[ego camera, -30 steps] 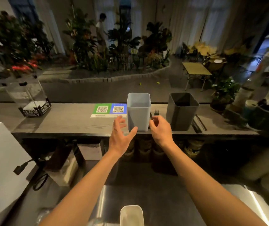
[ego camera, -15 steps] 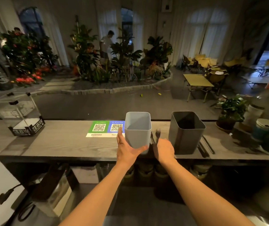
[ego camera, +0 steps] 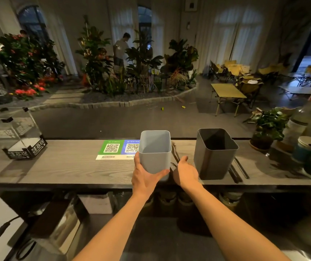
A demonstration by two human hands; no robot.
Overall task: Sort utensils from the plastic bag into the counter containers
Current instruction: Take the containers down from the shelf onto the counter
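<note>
A second ago the left hand (ego camera: 147, 176) was spread, not yet at the light grey container (ego camera: 154, 147). Now it grasps the lower part, with the thumb across the near face. The container is on the wooden counter (ego camera: 66, 166), near the front edge, and the dark container (ego camera: 215, 157) is at its 3 o'clock. The right hand (ego camera: 185, 173) is between them, at the metal utensils (ego camera: 175, 153) lying there; I cannot tell whether it holds one. A QR sticker (ego camera: 113, 148) lies at 9 o'clock.
</note>
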